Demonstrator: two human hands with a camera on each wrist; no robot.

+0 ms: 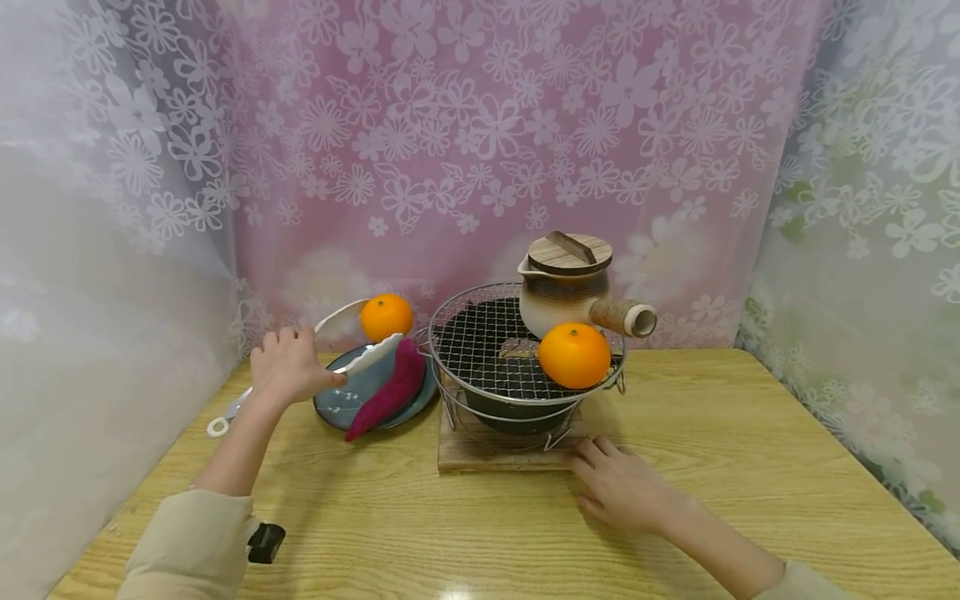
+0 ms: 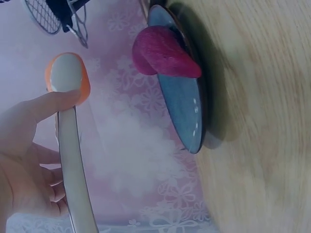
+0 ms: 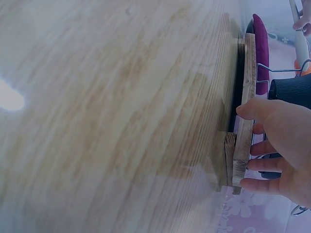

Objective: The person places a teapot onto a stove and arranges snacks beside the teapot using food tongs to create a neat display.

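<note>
My left hand (image 1: 288, 367) grips a pair of white-tipped tongs (image 1: 372, 353), thumb on one arm and fingers round the other. Between the tong tips is an orange (image 1: 387, 317), raised above the blue plate (image 1: 348, 392); in the left wrist view the near tip (image 2: 66, 73) covers much of it. A purple sweet potato (image 1: 390, 392) lies across the plate. My right hand (image 1: 626, 487) holds the front right corner of a wooden board (image 1: 502, 457), its thumb on the edge and its fingers bent over the board, as the right wrist view shows.
On the board stands a dark round grill with a wire mesh (image 1: 480, 350) on top. The mesh bears a second orange (image 1: 574, 356) at its front right and a teapot (image 1: 551, 304) with a wooden lid, its handle pointing right. Floral curtains (image 1: 480, 150) surround the table.
</note>
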